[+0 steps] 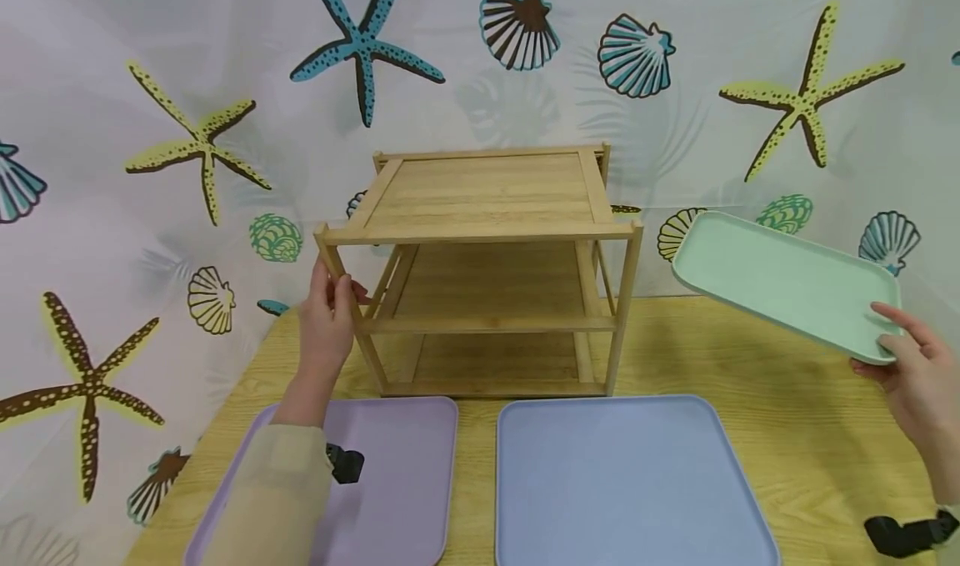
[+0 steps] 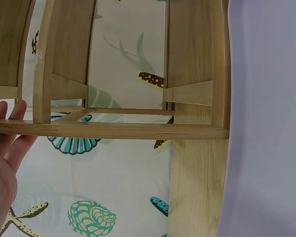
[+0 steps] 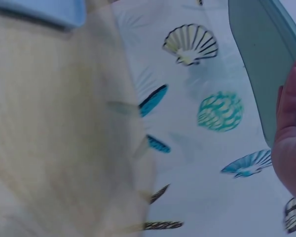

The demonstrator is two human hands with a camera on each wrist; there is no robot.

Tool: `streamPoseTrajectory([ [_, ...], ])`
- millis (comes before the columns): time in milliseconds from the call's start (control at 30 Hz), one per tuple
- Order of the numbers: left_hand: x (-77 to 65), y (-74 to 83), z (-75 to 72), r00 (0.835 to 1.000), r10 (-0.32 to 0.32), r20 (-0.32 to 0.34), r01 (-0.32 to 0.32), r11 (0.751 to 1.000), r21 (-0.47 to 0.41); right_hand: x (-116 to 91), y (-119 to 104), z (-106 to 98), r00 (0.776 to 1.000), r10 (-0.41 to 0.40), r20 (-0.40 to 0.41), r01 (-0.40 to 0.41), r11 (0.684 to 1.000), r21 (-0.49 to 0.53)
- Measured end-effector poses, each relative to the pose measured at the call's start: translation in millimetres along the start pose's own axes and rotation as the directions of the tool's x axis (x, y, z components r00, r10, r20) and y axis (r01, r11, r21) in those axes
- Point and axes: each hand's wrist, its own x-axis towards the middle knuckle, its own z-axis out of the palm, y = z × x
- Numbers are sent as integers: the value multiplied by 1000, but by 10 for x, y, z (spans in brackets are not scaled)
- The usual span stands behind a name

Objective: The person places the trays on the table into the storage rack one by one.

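A three-tier wooden shelf point(image 1: 487, 199) stands on the table against the patterned cloth. My left hand point(image 1: 328, 324) holds its front left post point(image 1: 369, 356) just below the top tier. In the left wrist view, fingers point(image 2: 18, 109) reach behind that wooden post point(image 2: 113, 130). Off to the right of the shelf, my right hand point(image 1: 911, 374) grips one end of a long mint-green tray point(image 1: 780, 283), raised above the table and tilted. The right wrist view shows the underside of the green tray point(image 3: 259, 59) and part of the right hand point(image 3: 291, 143).
In front of the shelf, a purple tray point(image 1: 397, 483) lies at the left, partly under my left forearm. A blue tray point(image 1: 622, 483) lies beside it. The wooden table point(image 1: 825, 433) extends right. White cloth point(image 1: 465, 116) with shells and starfish hangs behind.
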Motion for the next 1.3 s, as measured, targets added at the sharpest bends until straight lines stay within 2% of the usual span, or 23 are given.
streamPoseTrajectory([
  [167,2,13,-12,1000,-17,-6,17,1000,2,94,-274,194,999,-40,11,39,997,68],
  [467,23,38,3,1000,-11,-17,11,1000,-4,254,-586,431,997,-78,8,76,985,152],
  [633,39,39,8,1000,2,-26,-2,1000,-8,395,-718,649,996,-71,49,63,987,145],
  [733,49,25,10,999,7,-31,-8,1000,-7,481,-776,836,998,-43,53,38,996,86],
  [867,52,16,10,999,0,-36,1,1000,9,602,-826,1092,999,12,50,-13,999,30],
  [1167,9,17,23,999,-20,-26,20,1000,10,822,-750,1523,986,107,126,-120,988,97],
  [1300,4,11,24,999,-27,-24,28,999,17,900,-677,1677,983,139,119,-146,988,49],
])
